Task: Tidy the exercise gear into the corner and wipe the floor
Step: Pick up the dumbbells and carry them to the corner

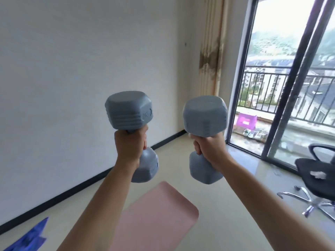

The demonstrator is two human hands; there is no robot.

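Both hands, left and right, are each wrapped round the grip of a grey dumbbell, one mid-frame, the other right of it, held upright. Carry them level to the corner beyond the mat and set them down gently.

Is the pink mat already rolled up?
No, the pink mat lies spread flat on the floor.

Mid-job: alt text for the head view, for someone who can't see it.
The left hand grips the left dumbbell and the right hand the right dumbbell, both grey and upright before a white wall. Below, a pink mat lies on the pale floor; a black office chair stands at right near a glass balcony door.
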